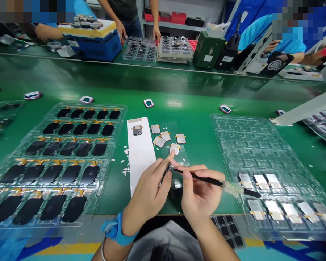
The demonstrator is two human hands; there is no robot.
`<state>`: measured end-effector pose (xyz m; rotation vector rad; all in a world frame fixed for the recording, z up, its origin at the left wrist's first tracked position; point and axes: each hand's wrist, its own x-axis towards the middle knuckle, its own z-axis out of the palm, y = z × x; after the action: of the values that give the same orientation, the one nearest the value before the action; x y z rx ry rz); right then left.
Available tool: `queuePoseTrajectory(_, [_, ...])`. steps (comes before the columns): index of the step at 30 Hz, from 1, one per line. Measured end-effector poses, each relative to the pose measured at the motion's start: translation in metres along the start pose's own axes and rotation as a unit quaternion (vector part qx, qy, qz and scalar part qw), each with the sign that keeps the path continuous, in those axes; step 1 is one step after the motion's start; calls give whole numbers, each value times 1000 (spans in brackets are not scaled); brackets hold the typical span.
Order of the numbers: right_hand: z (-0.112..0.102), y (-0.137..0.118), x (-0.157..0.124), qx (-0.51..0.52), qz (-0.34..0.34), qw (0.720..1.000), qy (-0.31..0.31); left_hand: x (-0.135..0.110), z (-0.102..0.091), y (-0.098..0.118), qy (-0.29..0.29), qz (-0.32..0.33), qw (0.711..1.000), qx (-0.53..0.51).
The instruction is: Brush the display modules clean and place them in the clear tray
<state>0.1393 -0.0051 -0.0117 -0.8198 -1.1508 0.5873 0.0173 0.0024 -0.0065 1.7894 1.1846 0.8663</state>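
My left hand [151, 192] pinches a thin dark piece [165, 174], seen nearly edge-on; it looks like one of the small watch-sized screens. In my right hand [202, 190] is a slim black pointed tool [206, 178], its rear part wrapped in clear plastic. Its tip meets the dark piece between my hands. The left index finger reaches to a grey-backed screen [174, 148] with an orange flex strip. Several similar screens [165, 136] lie just beyond. One more screen [137, 130] rests on a white paper strip [137, 159] with tiny white scraps around it.
A clear tray [104, 181] of black screens is on the left. On the right, another clear tray [220, 134] holds several grey-backed screens [274, 209] at its near end. Small watch cases [148, 103] line the back. Co-workers' hands [157, 33] are beyond the raised shelf [141, 64].
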Motion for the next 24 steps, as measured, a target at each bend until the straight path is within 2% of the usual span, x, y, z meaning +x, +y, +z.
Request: queuePoseTrajectory(24, [-4,4,-4,15,-7,1000,-22,-1,0,-1,-7,5,1000,8])
